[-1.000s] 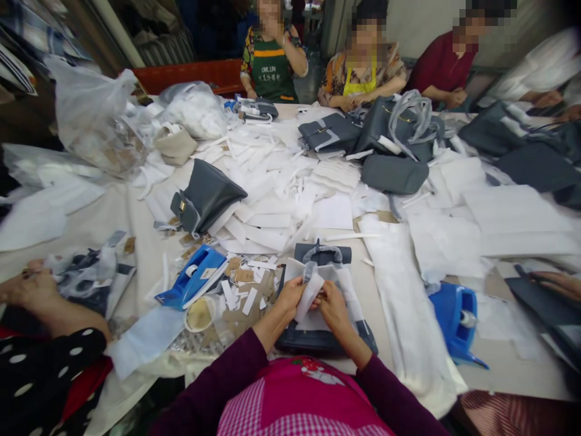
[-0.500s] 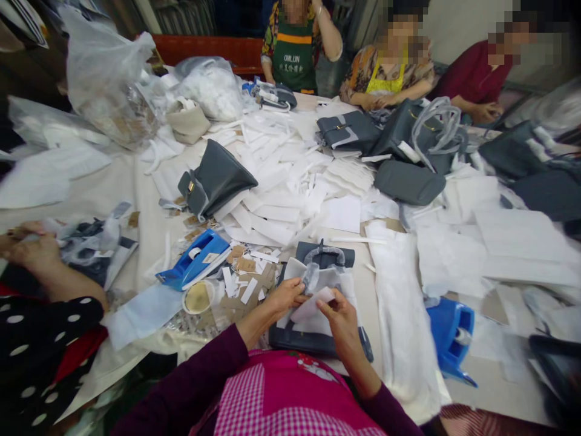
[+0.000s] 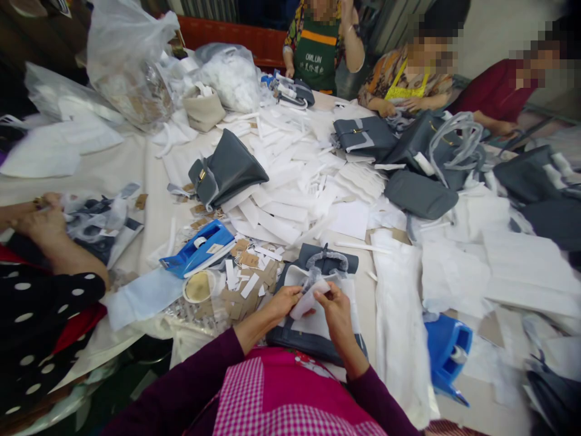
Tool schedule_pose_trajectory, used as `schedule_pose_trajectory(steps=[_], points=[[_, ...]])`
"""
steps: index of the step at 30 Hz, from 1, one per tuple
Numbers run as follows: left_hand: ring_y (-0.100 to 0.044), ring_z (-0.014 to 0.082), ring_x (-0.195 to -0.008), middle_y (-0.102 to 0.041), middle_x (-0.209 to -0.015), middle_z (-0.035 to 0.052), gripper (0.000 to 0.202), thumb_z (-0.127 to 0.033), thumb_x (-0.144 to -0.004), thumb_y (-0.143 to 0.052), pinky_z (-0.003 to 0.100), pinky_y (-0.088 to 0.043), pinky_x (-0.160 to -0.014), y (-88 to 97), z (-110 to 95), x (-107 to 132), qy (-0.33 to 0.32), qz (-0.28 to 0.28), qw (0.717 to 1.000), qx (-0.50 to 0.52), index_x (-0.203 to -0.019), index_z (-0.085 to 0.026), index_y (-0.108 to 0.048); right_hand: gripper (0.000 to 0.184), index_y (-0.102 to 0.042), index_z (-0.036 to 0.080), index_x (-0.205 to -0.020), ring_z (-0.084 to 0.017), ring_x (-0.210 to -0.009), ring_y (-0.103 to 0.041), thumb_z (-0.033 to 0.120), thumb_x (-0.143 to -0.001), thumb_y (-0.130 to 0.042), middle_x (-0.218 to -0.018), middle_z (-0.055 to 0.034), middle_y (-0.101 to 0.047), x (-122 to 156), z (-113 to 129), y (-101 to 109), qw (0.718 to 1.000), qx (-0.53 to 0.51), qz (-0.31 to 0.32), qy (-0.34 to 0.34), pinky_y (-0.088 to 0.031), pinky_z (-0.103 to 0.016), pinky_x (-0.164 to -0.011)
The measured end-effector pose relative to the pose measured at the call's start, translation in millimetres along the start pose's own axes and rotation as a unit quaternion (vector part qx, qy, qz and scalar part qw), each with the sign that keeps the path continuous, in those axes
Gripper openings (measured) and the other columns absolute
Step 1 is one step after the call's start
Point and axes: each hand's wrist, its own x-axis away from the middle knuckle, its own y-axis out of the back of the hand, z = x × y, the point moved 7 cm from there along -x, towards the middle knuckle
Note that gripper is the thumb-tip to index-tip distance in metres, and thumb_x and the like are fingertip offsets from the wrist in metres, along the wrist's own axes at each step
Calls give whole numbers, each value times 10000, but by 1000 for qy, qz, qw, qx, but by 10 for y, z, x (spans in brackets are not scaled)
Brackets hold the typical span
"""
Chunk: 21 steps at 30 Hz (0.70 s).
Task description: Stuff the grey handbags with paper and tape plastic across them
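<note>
A dark grey handbag [image 3: 290, 339] lies flat in front of me, with white paper over its middle and a handle wrapped in clear plastic [image 3: 333, 260] at its far end. Above it, a translucent white wrapping sheet [image 3: 302, 307] is bent between my hands. My right hand [image 3: 336, 309] pinches the sheet's upper right edge between thumb and fingers. At the sheet's left side, the fingers of my left hand [image 3: 285, 301] are closed on it, partly hidden behind it. Whether a strap lies inside the sheet, I cannot tell.
Blue tape dispensers [image 3: 200, 248] [image 3: 447, 354] stand left and right. Tags [image 3: 249, 260] and a round tub [image 3: 198, 286] lie left; a white sheet stack [image 3: 399, 327] lies right. Beyond are paper strips [image 3: 290, 175] and a grey bag [image 3: 231, 172]. A co-worker's hands [image 3: 43, 221] work at left.
The view has shifted, so the far table sits lower and further right. My right hand has brought the sheet's edge up and left, closer to my left hand.
</note>
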Motion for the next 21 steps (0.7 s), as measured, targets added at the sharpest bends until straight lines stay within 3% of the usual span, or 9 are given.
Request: schedule_pose_trajectory(steps=[5, 9, 11, 14, 18, 21], points=[[-655, 185, -685, -656, -773, 62, 410, -494, -742, -685, 283, -492, -643, 21, -31, 52, -3, 37, 999, 24, -882, -113, -626, 230, -645, 163, -828, -158, -661, -522, 322, -663, -667, -709, 5, -630, -132, -97, -25, 1000, -11, 6, -25, -404, -284, -652], [-669, 198, -798, -668, -947, 93, 492, -399, -680, -775, 301, -511, -732, -46, -65, 136, -5, 86, 996, 9, -1046, -116, -607, 233, -637, 158, -777, -145, -605, -489, 335, -627, -657, -663, 7, -604, -208, -136, -34, 999, -9, 20, -38, -383, -274, -591], [-675, 215, -789, -666, -950, 98, 558, -393, -648, -792, 324, -524, -721, -58, -45, 149, -10, 70, 997, -15, -1084, -115, -583, 247, -633, 156, -768, -146, -601, -490, 344, -609, -653, -663, 1, -605, -244, -145, -36, 999, 0, 22, -37, -378, -272, -581], [-666, 217, -681, -669, -819, 81, 560, -480, -707, -697, 343, -529, -649, -67, -12, 141, -41, 25, 997, -61, -1103, -111, -553, 268, -618, 157, -753, -152, -603, -499, 368, -589, -642, -664, -7, -604, -294, -160, -55, 999, 14, 22, -35, -381, -276, -578], [-586, 183, -512, -613, -591, 37, 428, -470, -784, -581, 294, -461, -529, -48, 34, 138, -69, -29, 990, -121, -1016, -110, -565, 265, -584, 169, -705, -160, -577, -498, 400, -578, -614, -623, -9, -585, -341, -185, -92, 998, 49, 32, -29, -386, -285, -558], [-536, 166, -471, -575, -547, 21, 304, -394, -798, -563, 286, -419, -505, -5, 65, 151, -80, -61, 986, -131, -931, -122, -586, 257, -577, 172, -703, -175, -564, -491, 400, -587, -599, -596, -13, -563, -356, -140, -103, 994, 97, 48, -15, -393, -306, -553]])
